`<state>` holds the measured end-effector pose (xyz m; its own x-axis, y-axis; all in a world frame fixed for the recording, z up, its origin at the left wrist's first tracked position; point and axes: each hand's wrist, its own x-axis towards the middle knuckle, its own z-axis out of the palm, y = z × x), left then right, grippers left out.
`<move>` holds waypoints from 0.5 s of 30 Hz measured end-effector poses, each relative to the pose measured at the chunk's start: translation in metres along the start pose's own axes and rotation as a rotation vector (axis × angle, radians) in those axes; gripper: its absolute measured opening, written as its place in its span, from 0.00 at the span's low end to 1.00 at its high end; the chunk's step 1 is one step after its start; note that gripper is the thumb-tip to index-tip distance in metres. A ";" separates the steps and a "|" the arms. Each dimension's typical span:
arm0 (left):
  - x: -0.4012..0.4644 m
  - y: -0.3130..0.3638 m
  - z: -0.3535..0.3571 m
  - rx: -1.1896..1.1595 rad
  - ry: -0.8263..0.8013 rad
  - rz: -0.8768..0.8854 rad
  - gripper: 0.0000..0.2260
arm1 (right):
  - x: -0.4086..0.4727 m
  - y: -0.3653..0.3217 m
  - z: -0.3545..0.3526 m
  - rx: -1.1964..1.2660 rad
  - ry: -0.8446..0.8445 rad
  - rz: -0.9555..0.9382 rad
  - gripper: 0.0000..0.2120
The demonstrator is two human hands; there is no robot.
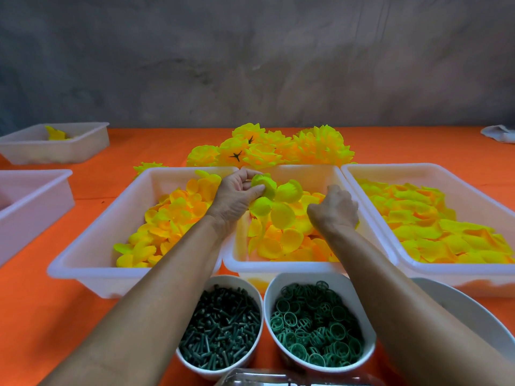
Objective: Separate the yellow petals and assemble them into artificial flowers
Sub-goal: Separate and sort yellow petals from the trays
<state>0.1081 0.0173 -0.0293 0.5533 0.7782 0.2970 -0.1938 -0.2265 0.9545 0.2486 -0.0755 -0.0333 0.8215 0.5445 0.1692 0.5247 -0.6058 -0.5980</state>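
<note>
My left hand [237, 193] pinches a yellow petal piece [274, 199] with several rounded lobes, held above the middle white tray [281, 267]. My right hand [334, 208] reaches down into that tray's loose yellow-orange petals [281, 243]; its fingertips are hidden behind the hand. The left tray [92, 257] and the right tray [412, 172] also hold heaps of petals. Finished yellow flowers [267, 149] lie piled behind the trays.
A white bowl of dark green stems [220, 327] and a white bowl of green rings [317, 327] stand near me. Two more white trays [55, 146] [33, 201] sit at left on the orange table [41, 316]. A white dish [473, 310] lies at right.
</note>
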 end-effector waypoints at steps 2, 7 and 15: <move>0.000 0.000 0.000 0.001 -0.005 0.000 0.11 | 0.000 -0.003 -0.002 0.048 0.074 -0.147 0.17; -0.001 0.000 -0.001 0.010 -0.033 0.008 0.11 | -0.012 -0.012 -0.009 0.670 -0.211 -0.294 0.15; -0.001 -0.002 0.002 0.082 0.030 -0.011 0.04 | -0.020 -0.010 -0.015 0.840 -0.385 -0.256 0.04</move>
<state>0.1097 0.0154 -0.0317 0.5304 0.7978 0.2867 -0.1198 -0.2642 0.9570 0.2306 -0.0891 -0.0193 0.4960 0.8466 0.1928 0.2232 0.0902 -0.9706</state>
